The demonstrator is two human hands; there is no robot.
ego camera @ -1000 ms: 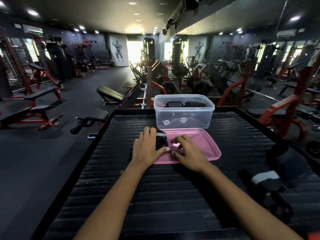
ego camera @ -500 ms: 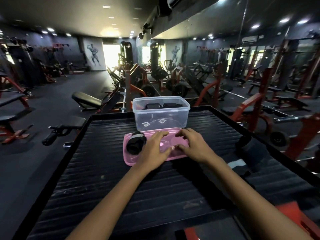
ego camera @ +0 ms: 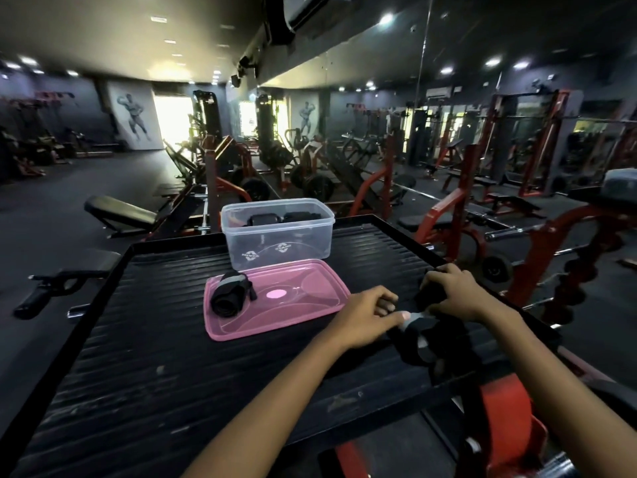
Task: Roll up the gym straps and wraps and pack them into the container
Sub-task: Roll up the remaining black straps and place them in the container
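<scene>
A loose black wrap (ego camera: 418, 334) is being gathered for rolling: it is pinched by the left hand (ego camera: 370, 317) and gripped by the right hand (ego camera: 451, 293). Tight rolling is called for next. One rolled wrap (ego camera: 229, 298) lies on one pink lid (ego camera: 303, 317), left of both hands; beyond it, two rolls appear packed in one clear container (ego camera: 277, 236).

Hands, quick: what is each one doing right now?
Left hand: pinches the black wrap.
Right hand: fingers curled onto the same wrap.

The clear container (ego camera: 277, 232) bears two small logos, apparently illegible.
</scene>
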